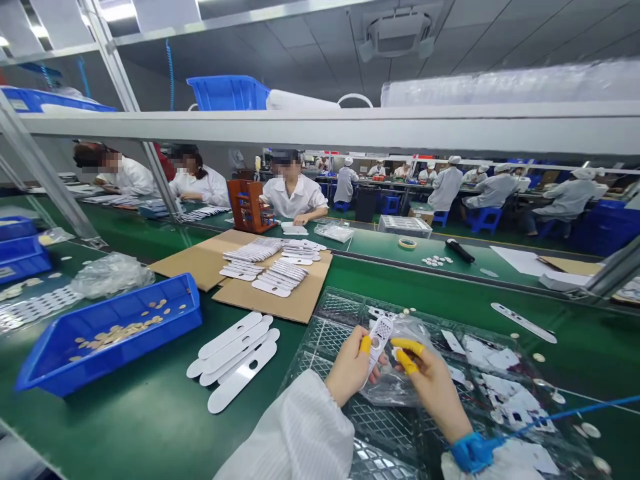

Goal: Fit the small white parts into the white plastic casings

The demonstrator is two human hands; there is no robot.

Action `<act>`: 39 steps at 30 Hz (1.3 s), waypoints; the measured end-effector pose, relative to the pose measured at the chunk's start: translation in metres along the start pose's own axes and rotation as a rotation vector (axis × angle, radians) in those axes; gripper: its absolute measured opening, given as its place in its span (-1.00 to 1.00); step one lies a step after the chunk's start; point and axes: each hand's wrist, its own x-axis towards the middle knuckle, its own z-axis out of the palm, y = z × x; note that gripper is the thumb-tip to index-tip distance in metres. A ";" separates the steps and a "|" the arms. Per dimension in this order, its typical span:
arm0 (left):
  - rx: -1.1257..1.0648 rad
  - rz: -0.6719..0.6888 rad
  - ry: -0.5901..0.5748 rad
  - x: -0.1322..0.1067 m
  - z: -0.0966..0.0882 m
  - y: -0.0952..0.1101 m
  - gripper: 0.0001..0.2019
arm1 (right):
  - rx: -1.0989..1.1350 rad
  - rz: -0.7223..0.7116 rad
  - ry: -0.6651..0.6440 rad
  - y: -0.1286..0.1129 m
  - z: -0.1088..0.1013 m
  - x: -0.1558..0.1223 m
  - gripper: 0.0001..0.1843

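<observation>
My left hand (349, 365) is closed round a long white plastic panel (382, 331) with rounded ends and holes, held tilted over a clear divided tray (320, 333). A yellow finger cot covers one of its fingertips. Just right of the panel, my right hand (434, 377) pinches a small pale piece (395, 353) between fingers in yellow cots; its exact kind is hard to make out. A blue wrist strap (473, 453) with a cord circles the right wrist. Beneath both hands lies a crumpled clear plastic bag (407, 393).
Left stands a blue bin (113, 357) of small round discs, beside stacked white panels (243, 373). Cardboard (300, 303) carries rows of panels. White cut pieces (515, 400) lie in the tray's right side. A shelf (320, 125) crosses overhead; a co-worker (295, 193) sits opposite.
</observation>
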 end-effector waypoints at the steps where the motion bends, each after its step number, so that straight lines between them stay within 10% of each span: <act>1: -0.007 -0.008 0.005 -0.002 0.000 -0.001 -0.90 | 0.073 0.021 -0.009 -0.004 0.000 0.000 -0.69; 6: -0.044 -0.030 -0.025 -0.009 0.008 0.001 -0.87 | 0.374 0.149 0.021 -0.028 0.004 -0.004 -0.71; 34: 0.020 0.082 -0.030 -0.026 0.023 0.005 -0.78 | 0.081 0.027 0.294 -0.033 0.011 -0.016 -0.87; 39: 0.025 0.131 -0.069 -0.028 0.023 0.006 -0.87 | 0.392 0.214 0.331 -0.031 0.017 -0.014 -0.65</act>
